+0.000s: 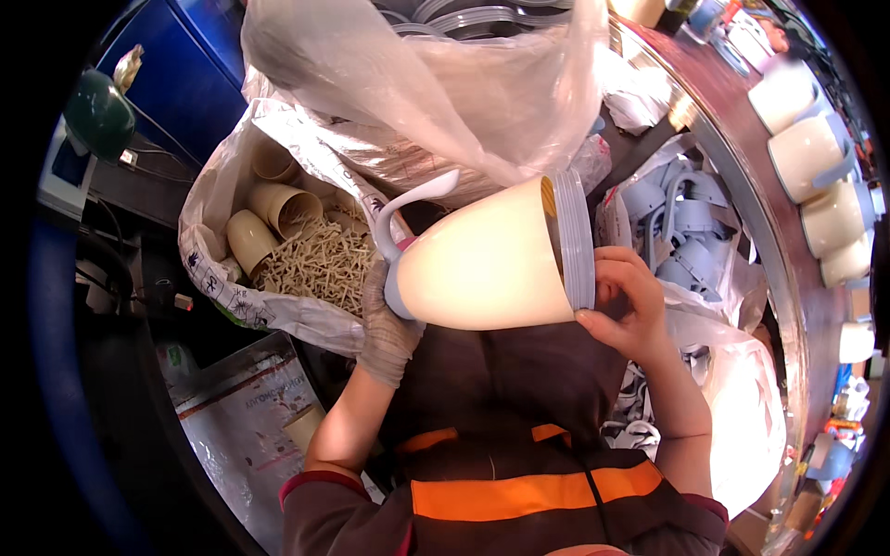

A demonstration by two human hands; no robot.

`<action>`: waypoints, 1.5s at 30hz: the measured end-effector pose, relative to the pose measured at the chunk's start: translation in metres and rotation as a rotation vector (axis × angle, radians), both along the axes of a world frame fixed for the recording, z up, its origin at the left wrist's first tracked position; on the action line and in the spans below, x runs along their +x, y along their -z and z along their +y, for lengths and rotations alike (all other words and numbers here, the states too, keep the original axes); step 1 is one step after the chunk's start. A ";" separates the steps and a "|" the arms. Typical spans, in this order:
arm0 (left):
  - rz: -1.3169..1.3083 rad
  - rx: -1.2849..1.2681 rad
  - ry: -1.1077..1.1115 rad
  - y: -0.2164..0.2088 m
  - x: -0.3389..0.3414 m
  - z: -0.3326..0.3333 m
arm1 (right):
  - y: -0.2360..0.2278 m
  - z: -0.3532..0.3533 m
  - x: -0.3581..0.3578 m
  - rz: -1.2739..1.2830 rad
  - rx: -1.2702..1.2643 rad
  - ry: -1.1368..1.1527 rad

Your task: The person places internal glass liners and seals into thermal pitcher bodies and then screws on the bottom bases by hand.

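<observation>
A cream plastic jug body (482, 269) lies sideways in front of me, its wide end to the right. Around that wide end sits a ribbed grey ring (577, 241). A blue-grey cap with a curved handle (413, 196) is at the narrow end; the handle's tip points up and right. My left hand (387, 329), in a thin pale glove, grips the narrow end, with its fingers partly hidden behind the piece. My bare right hand (635, 301) pinches the lower rim of the ring between thumb and fingers.
A white sack (209, 236) holds cream jug bodies and small beige strips. Grey rings fill a clear plastic bag (538, 93) at the far side. On the right, blue-grey handle parts (691, 218) sit in a bag beside the curved table edge (774, 250), where cream jugs (807, 157) stand.
</observation>
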State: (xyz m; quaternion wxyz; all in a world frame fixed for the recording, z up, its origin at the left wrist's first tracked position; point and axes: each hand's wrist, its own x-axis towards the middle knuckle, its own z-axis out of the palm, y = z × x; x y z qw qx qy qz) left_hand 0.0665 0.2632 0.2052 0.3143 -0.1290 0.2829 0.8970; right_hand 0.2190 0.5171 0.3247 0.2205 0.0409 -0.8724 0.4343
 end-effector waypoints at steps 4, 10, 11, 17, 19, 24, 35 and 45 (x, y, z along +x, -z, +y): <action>0.002 -0.027 0.076 -0.011 0.004 0.012 | -0.004 0.017 0.023 0.028 0.050 -0.061; -0.050 -0.071 0.096 -0.016 0.004 0.016 | 0.006 0.019 0.037 0.001 0.006 -0.076; -0.037 -0.077 0.106 -0.015 0.004 0.015 | 0.007 0.018 0.038 -0.002 -0.020 -0.084; -0.067 -0.061 0.162 -0.010 0.002 0.013 | 0.005 0.017 0.038 -0.042 0.072 -0.159; -0.048 -0.043 0.151 -0.008 0.000 0.014 | 0.004 0.019 0.036 -0.022 0.126 -0.125; 0.143 -0.008 0.061 -0.009 0.004 0.011 | 0.015 0.018 0.028 -0.345 -0.260 0.119; 0.090 -0.172 0.264 -0.013 -0.005 -0.016 | 0.015 0.009 0.023 -0.306 -0.034 -0.115; 0.091 -0.062 0.144 -0.009 0.011 -0.006 | 0.022 -0.001 0.023 -0.139 -0.207 0.112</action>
